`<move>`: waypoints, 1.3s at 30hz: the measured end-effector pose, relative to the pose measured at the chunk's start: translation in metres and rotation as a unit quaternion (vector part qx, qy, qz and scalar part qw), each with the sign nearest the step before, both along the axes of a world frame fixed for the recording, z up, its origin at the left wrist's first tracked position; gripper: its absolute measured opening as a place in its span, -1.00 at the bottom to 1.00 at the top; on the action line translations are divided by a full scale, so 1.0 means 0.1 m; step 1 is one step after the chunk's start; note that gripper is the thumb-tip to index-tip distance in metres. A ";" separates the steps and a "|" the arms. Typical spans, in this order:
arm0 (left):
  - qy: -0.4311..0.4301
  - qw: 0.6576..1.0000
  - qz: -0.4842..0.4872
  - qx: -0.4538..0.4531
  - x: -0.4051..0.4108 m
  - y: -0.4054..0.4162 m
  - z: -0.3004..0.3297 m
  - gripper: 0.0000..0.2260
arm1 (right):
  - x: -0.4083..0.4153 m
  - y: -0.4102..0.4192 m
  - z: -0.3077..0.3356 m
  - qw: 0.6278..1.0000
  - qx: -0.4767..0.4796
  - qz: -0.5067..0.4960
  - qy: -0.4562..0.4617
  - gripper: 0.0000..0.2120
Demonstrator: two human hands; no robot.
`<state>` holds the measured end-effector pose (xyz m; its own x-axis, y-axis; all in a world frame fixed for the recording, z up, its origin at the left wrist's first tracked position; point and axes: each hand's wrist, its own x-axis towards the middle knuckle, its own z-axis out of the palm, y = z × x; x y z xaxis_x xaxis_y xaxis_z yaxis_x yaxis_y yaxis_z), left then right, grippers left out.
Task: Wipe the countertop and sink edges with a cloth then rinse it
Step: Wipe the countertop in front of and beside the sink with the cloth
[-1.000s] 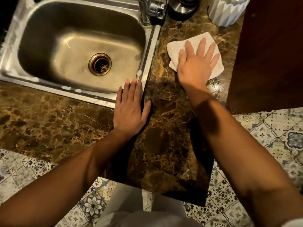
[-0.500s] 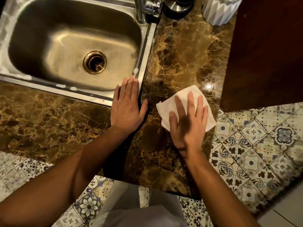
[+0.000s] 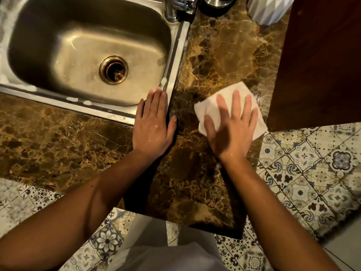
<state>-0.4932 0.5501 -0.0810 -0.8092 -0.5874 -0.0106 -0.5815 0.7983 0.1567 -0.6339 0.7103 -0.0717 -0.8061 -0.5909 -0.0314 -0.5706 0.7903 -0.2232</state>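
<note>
A brown, gold-veined marble countertop (image 3: 220, 55) runs beside a stainless steel sink (image 3: 176, 61), with patterned blue-and-white floor tiles below. My right hand (image 3: 232, 132) lies flat, fingers straight and slightly spread, pressing a white folded square cloth (image 3: 214, 106) onto the counter near its right edge. My left hand (image 3: 151, 126) rests flat and relaxed over the sink's front right corner, holding nothing.

A second ago the cloth was far back near the white ribbed pot (image 3: 267, 10); I have since dragged it toward the front and now shifted it slightly back and right. So this strip of counter seems nearly covered. White foam still dots the sink's front and right rims, so I judge the edges remain to be wiped, then the rinse.

The cloth sits turned like a diamond, one corner pointing away from me; being roughly square, it has no clear long axis.
</note>
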 end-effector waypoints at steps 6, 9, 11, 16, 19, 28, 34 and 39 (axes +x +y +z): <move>0.001 1.000 -0.001 -0.002 0.00 -0.01 0.00 -0.40 | -0.74 -0.57 0.00 0.999 0.019 0.020 -0.021 -0.37; 0.004 1.000 -0.001 0.001 0.01 -0.01 0.01 -0.40 | -1.01 -0.78 0.03 0.999 -0.004 0.044 -0.012 -0.37; 0.005 1.000 -0.002 0.002 0.00 0.00 0.02 -0.40 | -1.13 -0.87 0.05 0.999 0.005 0.050 -0.018 -0.38; -0.001 1.000 -0.004 0.005 -0.01 0.01 0.04 -0.43 | -1.01 -0.73 0.05 0.998 0.001 0.064 -0.016 -0.41; -0.004 1.000 -0.003 0.002 -0.02 0.01 0.06 -0.44 | -0.72 -0.42 0.05 0.996 0.016 0.090 -0.019 -0.43; 0.003 1.000 -0.003 0.004 -0.02 0.01 0.07 -0.44 | 0.50 0.74 0.15 0.992 0.058 0.102 -0.039 -0.44; 0.017 1.000 0.000 0.008 0.00 0.01 0.03 -0.43 | 0.96 1.07 0.14 0.995 0.044 0.088 -0.035 -0.44; 0.022 1.000 -0.002 0.006 0.00 0.00 0.02 -0.43 | 0.82 0.89 0.10 0.994 0.061 0.092 -0.012 -0.43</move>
<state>-0.4927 0.5499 -0.0793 -0.8113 -0.5843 0.0178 -0.5707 0.7983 0.1922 -0.5522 0.7994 -0.0613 -0.6833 -0.7184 -0.1303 -0.7032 0.6956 -0.1473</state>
